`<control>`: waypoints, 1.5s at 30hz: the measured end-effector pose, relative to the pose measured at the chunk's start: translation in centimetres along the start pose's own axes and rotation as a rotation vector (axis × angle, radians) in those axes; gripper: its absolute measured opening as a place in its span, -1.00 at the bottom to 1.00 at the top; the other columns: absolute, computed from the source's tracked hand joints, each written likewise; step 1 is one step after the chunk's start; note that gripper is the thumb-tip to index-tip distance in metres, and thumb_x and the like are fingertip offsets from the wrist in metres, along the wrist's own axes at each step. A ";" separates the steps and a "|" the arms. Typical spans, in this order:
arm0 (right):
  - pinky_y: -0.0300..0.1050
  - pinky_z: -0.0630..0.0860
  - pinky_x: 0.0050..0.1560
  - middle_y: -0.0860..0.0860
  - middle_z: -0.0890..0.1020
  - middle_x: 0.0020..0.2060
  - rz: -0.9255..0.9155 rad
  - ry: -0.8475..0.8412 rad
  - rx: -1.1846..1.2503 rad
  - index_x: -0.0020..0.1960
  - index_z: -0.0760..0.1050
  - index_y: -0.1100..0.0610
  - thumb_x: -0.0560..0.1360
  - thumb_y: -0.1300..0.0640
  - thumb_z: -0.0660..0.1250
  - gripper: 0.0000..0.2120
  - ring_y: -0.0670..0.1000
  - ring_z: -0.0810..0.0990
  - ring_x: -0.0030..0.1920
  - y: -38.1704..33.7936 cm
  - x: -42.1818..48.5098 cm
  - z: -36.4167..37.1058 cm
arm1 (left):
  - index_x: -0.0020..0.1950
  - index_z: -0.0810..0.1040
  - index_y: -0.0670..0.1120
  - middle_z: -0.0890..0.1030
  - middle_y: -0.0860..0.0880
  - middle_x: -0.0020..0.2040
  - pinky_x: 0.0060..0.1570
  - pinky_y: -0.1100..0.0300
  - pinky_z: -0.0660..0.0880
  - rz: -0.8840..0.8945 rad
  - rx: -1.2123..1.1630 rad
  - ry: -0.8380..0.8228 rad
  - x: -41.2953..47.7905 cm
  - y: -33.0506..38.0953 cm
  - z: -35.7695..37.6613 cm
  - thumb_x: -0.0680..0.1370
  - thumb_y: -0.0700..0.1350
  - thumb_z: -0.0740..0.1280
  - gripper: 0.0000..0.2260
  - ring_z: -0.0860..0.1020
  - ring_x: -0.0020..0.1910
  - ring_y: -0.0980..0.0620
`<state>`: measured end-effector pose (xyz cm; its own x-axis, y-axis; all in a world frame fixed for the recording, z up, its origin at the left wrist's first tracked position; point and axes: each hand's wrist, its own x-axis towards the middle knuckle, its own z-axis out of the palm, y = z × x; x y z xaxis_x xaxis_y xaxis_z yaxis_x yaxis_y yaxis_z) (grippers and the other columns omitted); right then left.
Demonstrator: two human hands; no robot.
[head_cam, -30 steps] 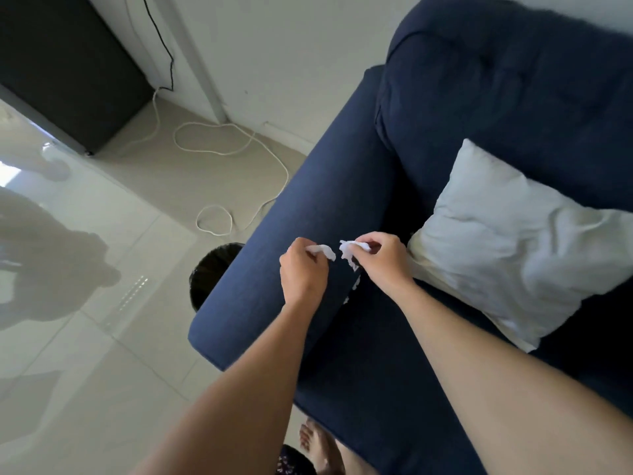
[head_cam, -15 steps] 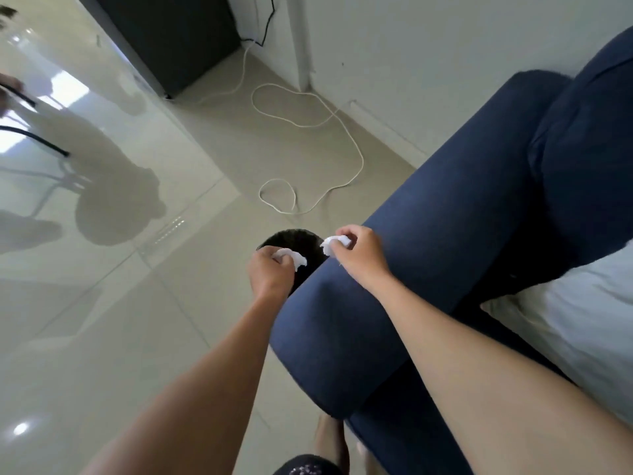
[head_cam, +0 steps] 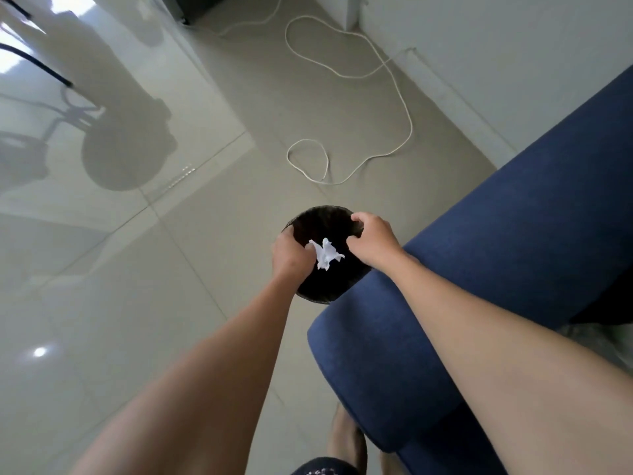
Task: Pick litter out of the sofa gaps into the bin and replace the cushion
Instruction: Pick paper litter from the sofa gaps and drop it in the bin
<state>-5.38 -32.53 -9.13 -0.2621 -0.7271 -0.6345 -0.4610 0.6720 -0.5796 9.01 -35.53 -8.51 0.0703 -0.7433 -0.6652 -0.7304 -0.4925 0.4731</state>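
Observation:
Both my hands hover over the round black bin (head_cam: 322, 289), which stands on the floor beside the sofa's blue armrest (head_cam: 479, 269). A crumpled white paper scrap (head_cam: 326, 257) lies between them over the bin's mouth, its tip touching the thumb of my left hand (head_cam: 291, 255). That hand is curled; whether it still grips the scrap I cannot tell. My right hand (head_cam: 371, 241) has its fingers spread and holds nothing. A blurred sliver of the pale cushion (head_cam: 603, 337) shows at the right edge.
A white cable (head_cam: 400, 97) loops over the glossy tiled floor beyond the bin. The white wall's skirting (head_cam: 455, 97) runs behind the armrest. My bare feet (head_cam: 346, 437) stand close to the sofa's front corner.
The view swung left from the sofa seat to the floor. Both hands carried their paper scraps from the seat over the armrest to above the bin, and the right hand opened.

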 end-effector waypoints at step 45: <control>0.02 0.28 0.40 0.18 0.33 0.45 -0.104 0.159 -0.171 0.41 0.37 0.19 0.53 0.34 0.19 -0.56 0.19 0.30 0.44 35.7 -17.1 -7.2 | 0.58 0.02 0.01 0.15 -0.04 0.57 0.49 0.00 0.17 0.344 0.432 -0.465 -21.2 -6.2 33.4 0.59 -0.04 0.23 -0.39 0.15 0.53 -0.05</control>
<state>-23.45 2.87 -15.28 -0.3299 -0.8128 -0.4801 -0.6255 0.5691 -0.5337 -10.65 -1.63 -16.58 -0.4382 -0.5070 -0.7423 -0.8695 0.0295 0.4931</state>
